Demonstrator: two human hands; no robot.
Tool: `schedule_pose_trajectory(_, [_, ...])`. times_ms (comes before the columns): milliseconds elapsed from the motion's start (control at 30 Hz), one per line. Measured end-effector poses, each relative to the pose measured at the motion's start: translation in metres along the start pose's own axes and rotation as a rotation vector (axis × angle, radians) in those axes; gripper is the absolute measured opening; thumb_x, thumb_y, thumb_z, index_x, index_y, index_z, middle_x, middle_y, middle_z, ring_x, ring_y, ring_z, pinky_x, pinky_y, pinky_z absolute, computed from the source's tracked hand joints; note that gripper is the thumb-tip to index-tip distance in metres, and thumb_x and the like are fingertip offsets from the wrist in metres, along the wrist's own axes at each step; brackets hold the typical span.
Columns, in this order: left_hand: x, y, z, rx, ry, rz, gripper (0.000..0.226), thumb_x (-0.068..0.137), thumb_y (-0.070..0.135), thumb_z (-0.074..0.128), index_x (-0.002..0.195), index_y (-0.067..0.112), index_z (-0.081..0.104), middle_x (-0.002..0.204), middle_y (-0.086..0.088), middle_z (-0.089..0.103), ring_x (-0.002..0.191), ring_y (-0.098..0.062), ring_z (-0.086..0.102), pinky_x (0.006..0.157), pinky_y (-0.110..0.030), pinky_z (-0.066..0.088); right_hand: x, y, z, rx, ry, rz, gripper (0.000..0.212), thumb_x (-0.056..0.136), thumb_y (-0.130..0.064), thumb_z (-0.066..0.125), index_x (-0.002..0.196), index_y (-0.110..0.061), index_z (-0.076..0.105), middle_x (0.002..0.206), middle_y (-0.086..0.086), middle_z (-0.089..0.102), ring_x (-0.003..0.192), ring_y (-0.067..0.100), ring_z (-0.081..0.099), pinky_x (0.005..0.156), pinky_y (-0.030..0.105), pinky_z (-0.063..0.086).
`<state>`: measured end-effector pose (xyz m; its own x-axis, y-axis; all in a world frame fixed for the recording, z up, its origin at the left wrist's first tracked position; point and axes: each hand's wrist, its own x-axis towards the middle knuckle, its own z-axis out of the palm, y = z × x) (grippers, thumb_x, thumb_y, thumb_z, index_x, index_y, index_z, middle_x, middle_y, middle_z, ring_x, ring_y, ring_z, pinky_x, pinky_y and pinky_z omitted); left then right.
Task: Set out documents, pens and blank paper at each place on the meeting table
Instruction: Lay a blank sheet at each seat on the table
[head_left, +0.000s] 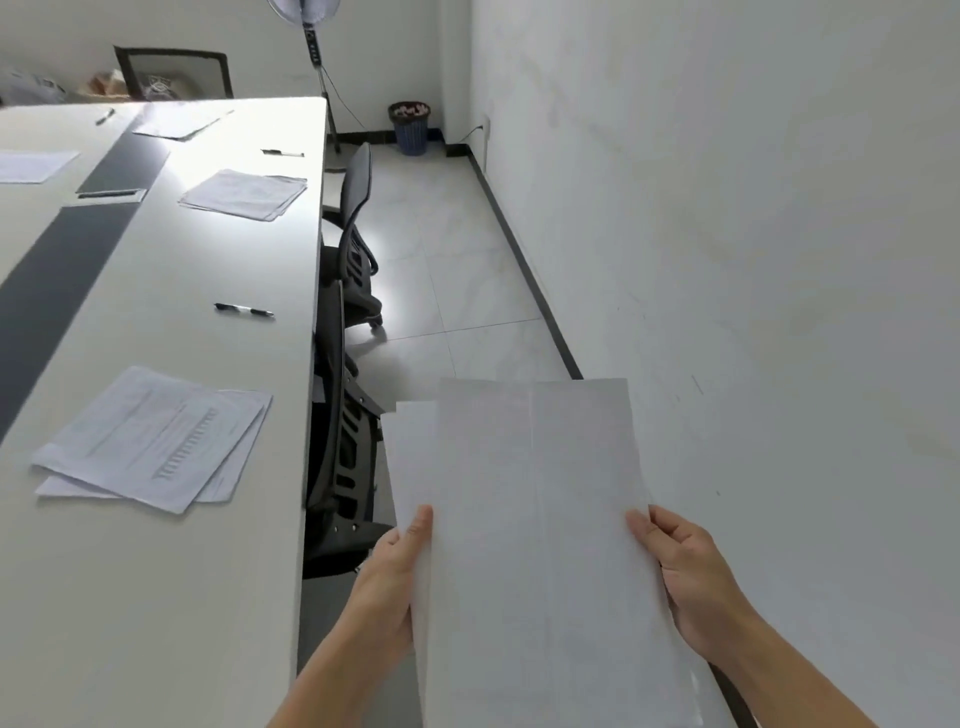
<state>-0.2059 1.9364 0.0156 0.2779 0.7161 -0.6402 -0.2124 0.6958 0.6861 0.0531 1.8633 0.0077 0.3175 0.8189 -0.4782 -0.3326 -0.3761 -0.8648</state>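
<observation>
Pinching blank sheets (535, 519) at lower centre, left hand (387, 582) and right hand (691, 577) fan them (likely to peel one off).

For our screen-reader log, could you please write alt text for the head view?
A left hand and right hand hold blank paper sheets beside a long white meeting table. Documents and pens lie at its places; black chairs stand along its edge.

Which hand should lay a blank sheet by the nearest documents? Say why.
Probably left: the left hand grips the blank sheets on the side nearer the table and documents; the right hand grips the wall side.
</observation>
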Motion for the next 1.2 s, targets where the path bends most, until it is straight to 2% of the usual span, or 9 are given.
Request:
schedule_pose_trajectory(133, [0.041,0.041,0.019,0.019,-0.034,0.035,0.046,0.091,0.036,0.052,0.115,0.000,0.065,0.109,-0.020,0.072,0.098,-0.038,0.070,0.081,-0.047,0.059,0.058,-0.028,0.014,0.023,0.019,0.002,0.020,0.089,-0.011,0.064,0.106,0.000,0.066,0.102,0.021,0.074,0.090,0.037,0.072,0.078,0.042,0.059])
schedule_pose_trajectory(333, [0.115,0.095,0.048,0.000,0.062,0.117,0.043,0.086,0.035,0.056,0.110,0.001,0.066,0.108,-0.019,0.073,0.098,-0.036,0.070,0.080,-0.045,0.059,0.176,-0.077,0.034,-0.124,0.019,-0.056,0.012,0.087,-0.011,0.068,0.091,0.001,0.070,0.094,0.024,0.074,0.089,0.046,0.069,0.085,0.057,0.056])
schedule_pose_trajectory(433, [0.153,0.122,0.067,-0.048,0.163,0.154,0.044,0.082,0.033,0.063,0.112,0.001,0.065,0.108,-0.020,0.072,0.097,-0.037,0.070,0.081,-0.046,0.058,0.246,-0.114,0.046,-0.187,-0.088,-0.081,0.018,0.086,-0.014,0.069,0.087,0.004,0.069,0.092,0.030,0.070,0.079,0.043,0.068,0.083,0.061,0.055])
schedule_pose_trajectory(533, [0.185,0.152,0.077,-0.116,0.299,0.223,0.047,0.080,0.033,0.067,0.112,-0.002,0.065,0.107,-0.022,0.072,0.097,-0.040,0.069,0.087,-0.051,0.054,0.310,-0.152,0.068,-0.211,-0.238,-0.046,0.018,0.087,-0.014,0.068,0.088,0.004,0.069,0.091,0.030,0.070,0.075,0.033,0.066,0.079,0.050,0.055])
schedule_pose_trajectory(633, [0.200,0.179,0.077,-0.171,0.457,0.320,0.030,0.083,0.028,0.059,0.095,0.004,0.074,0.095,-0.018,0.075,0.084,-0.034,0.073,0.072,-0.044,0.059,0.362,-0.180,0.102,-0.290,-0.436,0.032,0.018,0.080,-0.020,0.073,0.091,-0.007,0.075,0.093,0.017,0.076,0.080,0.032,0.071,0.080,0.043,0.051])
schedule_pose_trajectory(700, [0.202,0.187,0.070,-0.225,0.576,0.355,0.030,0.088,0.024,0.056,0.100,0.001,0.070,0.093,-0.018,0.076,0.081,-0.032,0.074,0.066,-0.040,0.060,0.388,-0.186,0.129,-0.400,-0.581,0.096,0.019,0.079,-0.021,0.074,0.094,-0.010,0.076,0.096,0.014,0.077,0.085,0.037,0.071,0.080,0.047,0.047])
schedule_pose_trajectory(800, [0.200,0.195,0.056,-0.314,0.716,0.404,0.040,0.081,0.027,0.060,0.108,-0.001,0.068,0.102,-0.020,0.074,0.093,-0.036,0.071,0.083,-0.047,0.056,0.415,-0.183,0.173,-0.510,-0.745,0.154,0.010,0.084,-0.006,0.069,0.092,-0.003,0.076,0.093,0.017,0.076,0.077,0.031,0.071,0.070,0.038,0.053])
schedule_pose_trajectory(967, [0.202,0.206,0.019,-0.409,0.886,0.457,0.037,0.080,0.025,0.061,0.108,0.001,0.068,0.103,-0.017,0.074,0.094,-0.032,0.072,0.087,-0.043,0.054,0.443,-0.170,0.264,-0.657,-0.895,0.098,0.009,0.088,-0.001,0.065,0.087,0.001,0.074,0.084,0.019,0.076,0.067,0.022,0.070,0.057,0.027,0.055])
schedule_pose_trajectory(1200, [0.208,0.244,-0.057,-0.585,1.009,0.530,0.050,0.081,0.031,0.063,0.126,0.009,0.059,0.116,-0.014,0.070,0.106,-0.034,0.066,0.085,-0.043,0.054,0.481,-0.169,0.404,-0.772,-0.947,-0.098,0.012,0.091,-0.008,0.064,0.082,-0.006,0.072,0.080,0.020,0.074,0.066,0.025,0.066,0.066,0.038,0.054])
